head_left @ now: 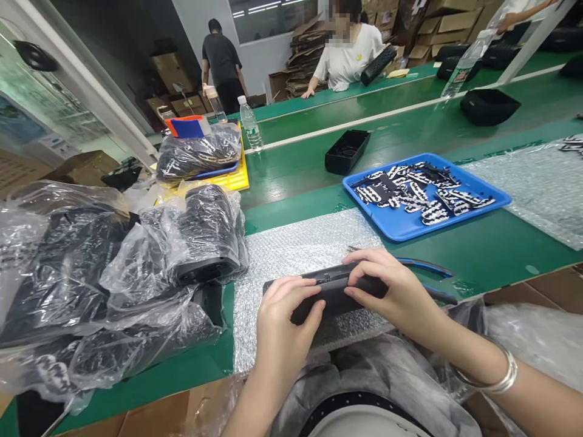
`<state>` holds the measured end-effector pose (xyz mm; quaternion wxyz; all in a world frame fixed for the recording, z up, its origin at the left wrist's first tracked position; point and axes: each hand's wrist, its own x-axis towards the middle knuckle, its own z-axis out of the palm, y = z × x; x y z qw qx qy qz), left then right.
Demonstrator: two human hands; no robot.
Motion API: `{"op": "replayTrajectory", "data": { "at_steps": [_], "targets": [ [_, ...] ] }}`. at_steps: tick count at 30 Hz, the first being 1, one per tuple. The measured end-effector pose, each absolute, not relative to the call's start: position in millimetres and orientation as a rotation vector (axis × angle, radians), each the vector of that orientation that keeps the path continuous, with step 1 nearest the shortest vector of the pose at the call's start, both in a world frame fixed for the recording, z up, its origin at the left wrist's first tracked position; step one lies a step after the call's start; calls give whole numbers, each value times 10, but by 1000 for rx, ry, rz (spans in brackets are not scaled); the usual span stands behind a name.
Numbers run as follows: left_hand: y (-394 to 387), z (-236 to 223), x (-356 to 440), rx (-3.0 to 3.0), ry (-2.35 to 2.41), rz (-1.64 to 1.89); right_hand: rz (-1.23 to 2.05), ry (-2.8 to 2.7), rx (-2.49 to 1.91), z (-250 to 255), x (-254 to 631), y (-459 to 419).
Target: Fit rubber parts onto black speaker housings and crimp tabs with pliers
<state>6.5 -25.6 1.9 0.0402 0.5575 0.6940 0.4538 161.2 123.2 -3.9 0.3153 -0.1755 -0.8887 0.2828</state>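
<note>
A long black plastic housing (pixel 334 294) with a slot along its top lies across a sheet of bubble wrap (pixel 268 249) in front of me. My left hand (pixel 289 318) grips its left part, fingers over the top and thumb on the near side. At the right part, my right hand (pixel 387 285) is closed on it, fingertips by the slot. Whether a small part sits under the fingertips I cannot tell. Pliers with black and blue handles (pixel 428 267) lie just behind my right hand, their jaws mostly hidden.
A blue tray (pixel 392 230) of black-and-white parts stands beyond my right hand. Bagged black housings (pixel 209 230) crowd the left. An open black shell (pixel 348 152) and a water bottle (pixel 250 124) stand farther back. A co-worker (pixel 350 54) is across the green bench (pixel 291 164).
</note>
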Motion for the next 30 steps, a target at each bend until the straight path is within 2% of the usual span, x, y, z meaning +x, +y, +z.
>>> {"op": "replayTrajectory", "data": {
  "at_steps": [16, 30],
  "targets": [
    [-279, -33, 36, 1862, 2177, 1285, 621, -2339, -261, -37, 1635, 1225],
    [-260, -47, -20, 1968, 2201, 1238, 570, -2254, -325, -96, 1523, 1101]
  ]
}}
